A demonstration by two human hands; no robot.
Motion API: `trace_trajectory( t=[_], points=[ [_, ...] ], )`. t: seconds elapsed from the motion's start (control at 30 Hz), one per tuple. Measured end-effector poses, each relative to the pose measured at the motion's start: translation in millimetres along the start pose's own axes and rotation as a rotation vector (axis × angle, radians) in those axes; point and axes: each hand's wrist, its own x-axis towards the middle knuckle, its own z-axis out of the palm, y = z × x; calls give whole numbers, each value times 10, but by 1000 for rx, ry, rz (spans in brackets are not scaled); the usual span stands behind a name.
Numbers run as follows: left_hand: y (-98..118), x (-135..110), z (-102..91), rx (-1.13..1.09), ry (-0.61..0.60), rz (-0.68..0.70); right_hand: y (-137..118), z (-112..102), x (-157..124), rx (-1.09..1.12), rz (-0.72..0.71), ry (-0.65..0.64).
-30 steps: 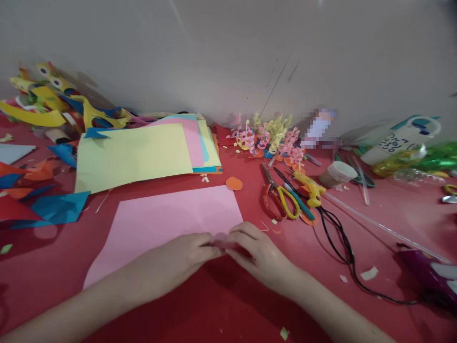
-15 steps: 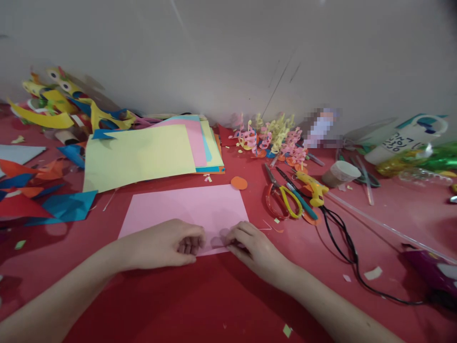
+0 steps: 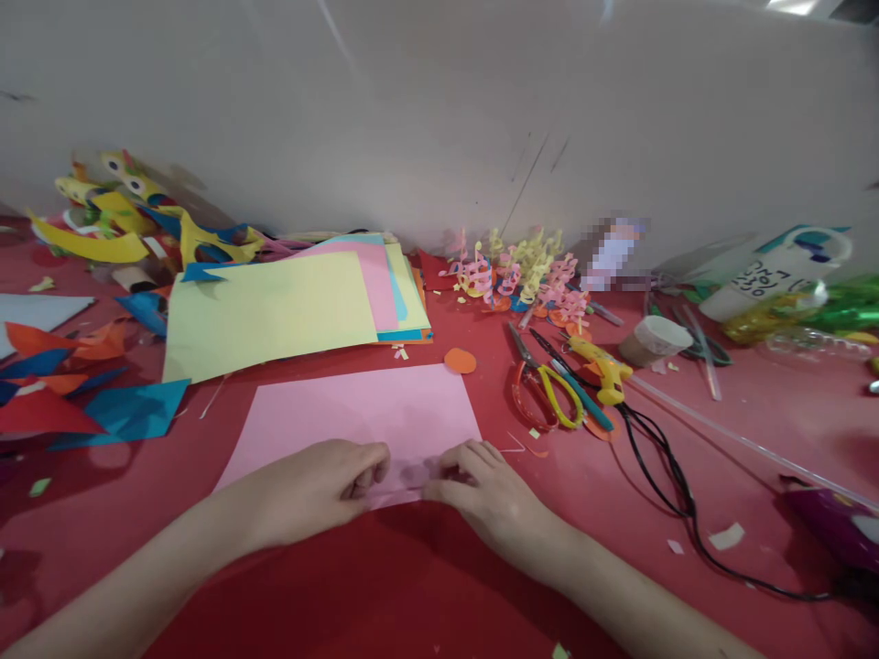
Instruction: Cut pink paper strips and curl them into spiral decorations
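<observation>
A pink sheet of paper (image 3: 371, 403) lies on the red table in front of me. My left hand (image 3: 330, 490) rests over its near left part, fingers curled, with the thumb at the near edge. My right hand (image 3: 481, 485) bends over the near right corner, thumb and fingers pinched at that same edge. Between the two hands, a narrow strip of the edge looks slightly turned up. The fingertips partly hide it. An orange paper disc (image 3: 460, 361) touches the far right corner of the sheet.
Stacked coloured paper (image 3: 275, 311) lies behind the sheet. To the right are scissors (image 3: 542, 389), a yellow glue gun (image 3: 604, 366) with a black cord, and a white cup (image 3: 656, 339). Curly paper pieces (image 3: 528, 270) stand by the wall; blue and red paper shapes (image 3: 130, 412) lie left.
My fingers have closed in on the near edge of the pink sheet, and that edge now looks slightly lifted. The view has tilted up a little.
</observation>
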Motion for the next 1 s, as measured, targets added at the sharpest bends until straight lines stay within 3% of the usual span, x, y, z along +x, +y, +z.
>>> trace_trajectory(
  t=[0.17,0.3,0.47,0.67,0.9,1.0],
  points=[
    [40,-15,24,40,50,-16,28,-25,-4,-101,-137,-107],
    [18,-4,20,45,35,-6,16,-65,16,-141,-158,-193],
    [6,-2,6,29,25,7,8,-44,18,-120,-126,-153],
    [-11,22,-13,76,6,128,110,-145,-4,-74,-106,-127],
    [-12,43,-68,-9,-38,75,278,-406,-66,51,-25,-170],
    [-8,50,-76,-5,-41,60,366,-431,-85,156,-6,-124]
  ],
)
